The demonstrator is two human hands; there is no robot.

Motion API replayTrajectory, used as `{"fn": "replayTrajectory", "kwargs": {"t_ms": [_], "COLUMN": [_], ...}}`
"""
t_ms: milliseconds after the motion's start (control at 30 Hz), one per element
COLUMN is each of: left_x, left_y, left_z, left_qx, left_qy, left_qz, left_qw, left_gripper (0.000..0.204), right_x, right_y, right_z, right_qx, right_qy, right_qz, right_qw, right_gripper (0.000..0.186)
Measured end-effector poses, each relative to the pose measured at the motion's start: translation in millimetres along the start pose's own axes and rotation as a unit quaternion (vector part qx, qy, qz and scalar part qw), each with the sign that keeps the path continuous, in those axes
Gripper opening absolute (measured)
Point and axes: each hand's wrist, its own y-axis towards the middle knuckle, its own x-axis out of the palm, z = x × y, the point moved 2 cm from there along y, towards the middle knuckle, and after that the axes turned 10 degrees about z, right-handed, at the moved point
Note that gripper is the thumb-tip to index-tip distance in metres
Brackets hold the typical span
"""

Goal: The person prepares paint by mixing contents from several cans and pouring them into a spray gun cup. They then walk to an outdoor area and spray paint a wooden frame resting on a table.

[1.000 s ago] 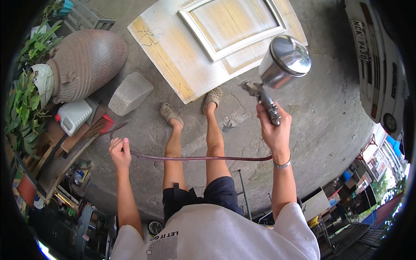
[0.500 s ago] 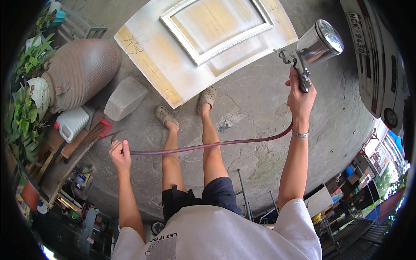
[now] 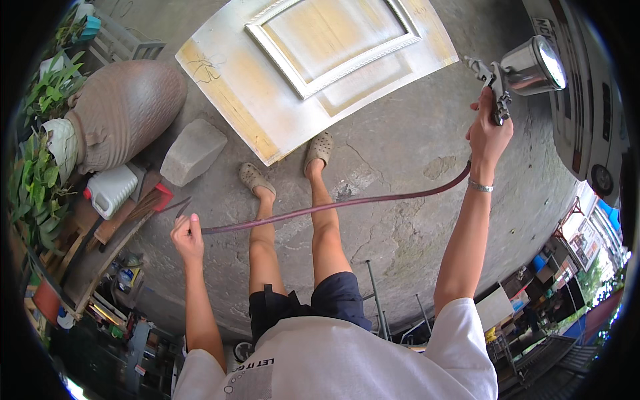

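Observation:
My right hand [image 3: 490, 137] is wrapped round the handle of a metal spray gun [image 3: 497, 83], held out at the right. The gun's shiny silver paint cup [image 3: 531, 67] leans to the right, and its nozzle points up and left, near the panel's right corner. A dark red air hose [image 3: 333, 205] runs from below the right hand across my legs to my left hand [image 3: 187, 239], which is closed round it with the thumb up. Ahead of my feet lies a wooden door panel [image 3: 240, 93], patchily covered in white paint with yellowish wood showing and a raised rectangular moulding [image 3: 301, 85].
A big brown clay jar [image 3: 130, 107] lies at the left, beside a rough stone block [image 3: 193, 152], a white jug [image 3: 115, 190] and leafy plants [image 3: 40, 193]. A white vehicle [image 3: 587, 113] stands at the far right. Metal bars [image 3: 377, 300] rise near my right leg.
My right hand has moved the spray gun to the right and slightly down, away from the panel toward the vehicle. The hose has shifted with it; my left hand stays almost in place.

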Motion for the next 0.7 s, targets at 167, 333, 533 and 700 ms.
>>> {"fn": "replayTrajectory", "kwargs": {"t_ms": [167, 333, 533, 700], "left_x": [-14, -31, -42, -46], "left_y": [-5, -6, -4, -3], "left_z": [-15, -26, -29, -26], "left_qx": [-0.004, 0.01, 0.024, 0.03], "left_qy": [-0.004, 0.004, 0.013, 0.022], "left_qz": [0.016, 0.022, 0.028, 0.022], "left_qw": [1.0, 1.0, 0.999, 0.999], "left_gripper": [0.036, 0.037, 0.037, 0.038], "right_x": [-1, -1, 1, -6], "right_y": [-58, -120, -168, -195], "right_z": [-2, -23, -32, -57], "right_qx": [0.053, 0.011, -0.035, -0.031], "right_qy": [-0.002, 0.005, 0.03, 0.038], "right_qz": [-0.113, -0.177, -0.213, -0.293], "right_qw": [0.992, 0.984, 0.976, 0.955], "right_gripper": [0.034, 0.027, 0.025, 0.019]}}
